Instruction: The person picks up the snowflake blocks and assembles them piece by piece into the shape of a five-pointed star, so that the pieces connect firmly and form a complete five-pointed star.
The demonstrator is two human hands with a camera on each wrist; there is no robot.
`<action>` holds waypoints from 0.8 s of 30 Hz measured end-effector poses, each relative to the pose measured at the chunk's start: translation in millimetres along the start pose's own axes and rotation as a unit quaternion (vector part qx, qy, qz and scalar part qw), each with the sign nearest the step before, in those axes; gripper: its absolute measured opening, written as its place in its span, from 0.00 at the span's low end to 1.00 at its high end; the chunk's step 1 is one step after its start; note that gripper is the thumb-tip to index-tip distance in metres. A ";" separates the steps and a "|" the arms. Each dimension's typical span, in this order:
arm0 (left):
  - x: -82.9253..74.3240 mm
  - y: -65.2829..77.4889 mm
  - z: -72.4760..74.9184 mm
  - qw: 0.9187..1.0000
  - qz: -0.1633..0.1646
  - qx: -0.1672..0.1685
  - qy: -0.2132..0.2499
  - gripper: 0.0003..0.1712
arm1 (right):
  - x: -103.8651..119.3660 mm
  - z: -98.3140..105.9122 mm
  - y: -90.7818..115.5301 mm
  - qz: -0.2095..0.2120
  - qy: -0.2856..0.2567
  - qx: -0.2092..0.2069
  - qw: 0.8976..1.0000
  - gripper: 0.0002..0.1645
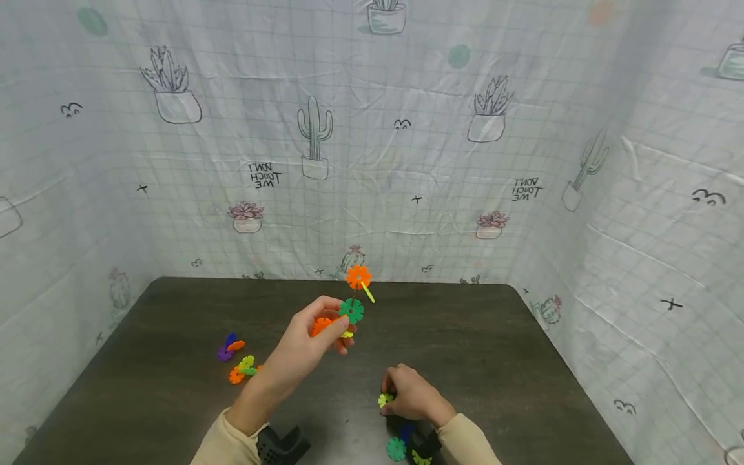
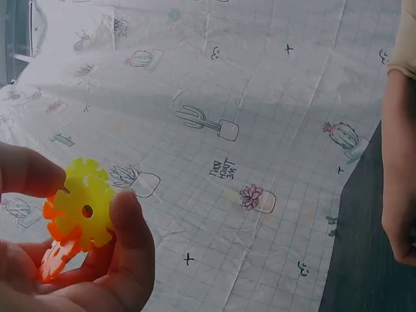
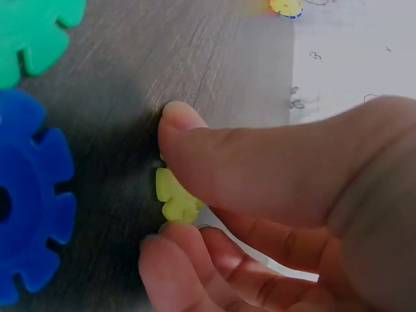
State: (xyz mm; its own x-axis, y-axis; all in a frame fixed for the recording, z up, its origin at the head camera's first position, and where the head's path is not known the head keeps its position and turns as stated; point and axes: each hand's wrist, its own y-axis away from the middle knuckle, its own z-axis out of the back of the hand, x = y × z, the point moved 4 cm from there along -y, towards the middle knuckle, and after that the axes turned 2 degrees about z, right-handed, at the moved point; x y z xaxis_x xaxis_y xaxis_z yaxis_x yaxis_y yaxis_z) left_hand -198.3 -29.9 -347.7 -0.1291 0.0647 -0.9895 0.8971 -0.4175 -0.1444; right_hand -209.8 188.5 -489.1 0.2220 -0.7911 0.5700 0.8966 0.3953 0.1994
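My left hand (image 1: 314, 339) is raised over the table and grips a linked set of notched plastic discs. In it an orange disc (image 1: 358, 277) tops a green disc (image 1: 351, 311), with a thin yellow disc beside them seen edge-on. The left wrist view shows a yellow disc (image 2: 86, 209) between thumb and fingers, and orange pieces (image 2: 60, 257) behind it. Low over the tabletop, my right hand (image 1: 414, 394) pinches a yellow-green disc (image 1: 385, 400) between thumb and fingertips; the right wrist view shows part of this disc (image 3: 175, 197), the rest hidden by the fingers.
A green disc (image 1: 396, 449), a blue disc (image 3: 29, 195) and a yellow-green disc (image 1: 422, 457) lie near my right wrist. To the left sit a purple-and-orange cluster (image 1: 225, 353) and an orange, yellow and green cluster (image 1: 237, 374). A patterned cloth (image 1: 383, 213) surrounds the dark table (image 1: 494, 349).
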 end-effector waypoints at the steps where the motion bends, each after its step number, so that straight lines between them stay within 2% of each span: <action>1: -0.3 -0.4 -0.2 1.000 -0.002 -0.006 -0.006 0.15 | -0.3 0.3 0.0 -0.001 -0.003 0.001 1.000 0.18; 5: -2.3 -1.2 -0.7 0.999 -0.017 -0.033 -0.035 0.12 | -1.1 0.6 0.4 -0.001 -0.025 0.008 1.000 0.19; 7: -2.5 -1.2 -0.8 0.998 -0.020 -0.041 -0.043 0.11 | 0.7 1.2 1.1 0.011 -0.040 0.005 0.999 0.17; 10: -2.5 -1.2 -1.1 0.997 -0.024 -0.048 -0.054 0.11 | 8.5 7.0 2.7 0.040 -0.083 -0.018 0.996 0.11; 12: -2.7 -1.1 -1.2 0.996 -0.029 -0.051 -0.060 0.12 | 18.7 16.4 4.6 0.064 -0.133 -0.047 0.988 0.06; 13: -3.0 -1.0 -1.2 0.996 -0.033 -0.052 -0.064 0.12 | 25.0 22.8 6.3 0.076 -0.163 -0.065 0.982 0.04; 15: -3.8 -0.8 -1.2 0.995 -0.040 -0.054 -0.072 0.12 | 39.4 37.7 11.7 0.096 -0.232 -0.106 0.962 0.05; 19: -5.1 0.0 -1.2 0.994 -0.052 -0.048 -0.085 0.13 | 70.6 66.8 28.4 0.161 -0.353 -0.187 0.903 0.12; 21: -5.0 0.4 -1.3 0.994 -0.052 -0.044 -0.087 0.14 | 82.6 76.2 36.2 0.187 -0.387 -0.218 0.876 0.13; 22: -5.0 0.6 -1.5 0.994 -0.051 -0.043 -0.086 0.14 | 87.2 79.4 39.1 0.197 -0.396 -0.231 0.867 0.14; 24: -4.9 1.0 -2.1 0.994 -0.047 -0.041 -0.085 0.15 | 93.5 82.5 42.8 0.205 -0.404 -0.251 0.856 0.14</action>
State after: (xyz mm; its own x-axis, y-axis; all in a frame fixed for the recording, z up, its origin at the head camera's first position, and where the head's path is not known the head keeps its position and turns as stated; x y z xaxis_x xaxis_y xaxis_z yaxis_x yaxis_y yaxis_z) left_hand -195.9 -28.8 -343.0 -0.2780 -0.0560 -0.9590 0.9079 -0.3413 -0.2432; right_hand -182.2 169.9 -361.5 0.4010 0.0261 0.9157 0.9037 0.1521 -0.4001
